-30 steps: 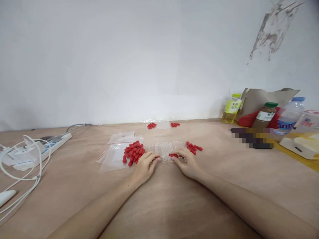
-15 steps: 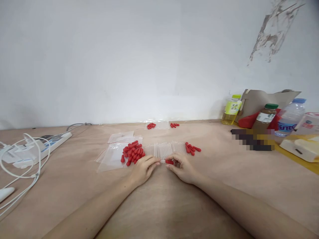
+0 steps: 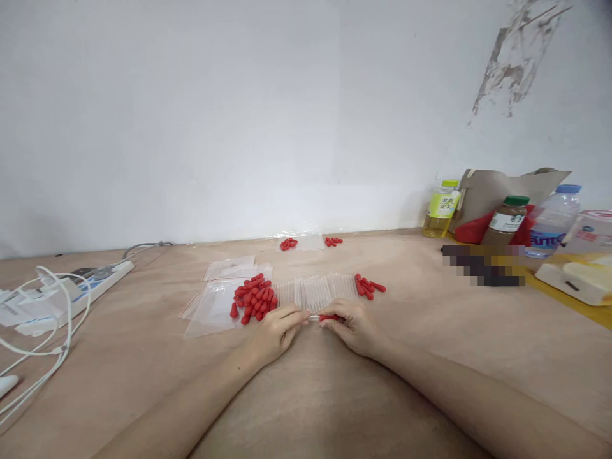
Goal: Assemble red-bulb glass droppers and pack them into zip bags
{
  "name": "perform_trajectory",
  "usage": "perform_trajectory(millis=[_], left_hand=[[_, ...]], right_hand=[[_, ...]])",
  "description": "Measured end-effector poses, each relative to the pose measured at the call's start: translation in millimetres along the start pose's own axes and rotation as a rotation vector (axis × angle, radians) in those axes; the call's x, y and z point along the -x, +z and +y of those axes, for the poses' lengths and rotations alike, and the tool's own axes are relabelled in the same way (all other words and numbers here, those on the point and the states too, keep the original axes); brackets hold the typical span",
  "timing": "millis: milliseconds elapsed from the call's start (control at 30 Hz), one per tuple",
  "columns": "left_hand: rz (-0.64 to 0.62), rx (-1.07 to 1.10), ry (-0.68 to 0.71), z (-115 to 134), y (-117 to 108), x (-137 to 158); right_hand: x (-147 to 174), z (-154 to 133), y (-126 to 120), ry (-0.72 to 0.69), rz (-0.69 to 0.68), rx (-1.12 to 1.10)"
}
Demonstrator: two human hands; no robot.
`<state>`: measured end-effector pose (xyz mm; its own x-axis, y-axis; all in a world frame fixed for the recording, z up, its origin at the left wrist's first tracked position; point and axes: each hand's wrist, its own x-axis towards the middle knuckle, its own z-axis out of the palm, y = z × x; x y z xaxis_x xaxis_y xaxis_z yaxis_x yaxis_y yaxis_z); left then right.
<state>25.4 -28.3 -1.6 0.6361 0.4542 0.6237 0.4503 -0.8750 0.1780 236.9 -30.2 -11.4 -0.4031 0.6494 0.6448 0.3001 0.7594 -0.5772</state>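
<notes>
My left hand (image 3: 282, 326) pinches a thin clear dropper tube (image 3: 313, 318); much of the tube is hidden by the fingers. My right hand (image 3: 352, 324) grips a red rubber dropper bulb (image 3: 327, 317) between thumb and fingers, in line with the tube and meeting its right end. Just beyond the hands lies a row of clear tubes (image 3: 313, 290), side by side. A heap of red bulbs (image 3: 255, 296) sits left of the row, partly on clear plastic bags (image 3: 210, 317). A smaller group of red dropper pieces (image 3: 368, 287) lies to the right.
Bags with red-ended pieces (image 3: 288, 244) lie by the wall. A white power strip (image 3: 102, 284) and tangled cables (image 3: 67, 338) are at left. A tea bottle (image 3: 440, 213), a brown drink bottle (image 3: 507, 223), a water bottle (image 3: 554, 223) and a grey bag (image 3: 488, 185) stand at right.
The right fingers have closed further around the red bulb, and the bulb and tube sit slightly lower in view. The camera view has shifted a little.
</notes>
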Motion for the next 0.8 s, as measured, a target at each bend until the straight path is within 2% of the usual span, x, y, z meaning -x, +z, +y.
perform_trajectory(millis=[200,467,800], left_hand=[[-0.031,-0.086,0.047,1.8,-1.0,0.8],[-0.074,-0.219,0.096,8.4,-1.7,-0.9],[-0.017,-0.207,-0.024,7.8,8.8,-3.1]], right_hand=[[-1.0,-3.2,-1.6,-0.097,-0.014,0.122],[1.1,-4.4,-2.3,-0.126,-0.063,0.178],[-3.0,-5.7,-2.2,-0.035,-0.040,0.259]])
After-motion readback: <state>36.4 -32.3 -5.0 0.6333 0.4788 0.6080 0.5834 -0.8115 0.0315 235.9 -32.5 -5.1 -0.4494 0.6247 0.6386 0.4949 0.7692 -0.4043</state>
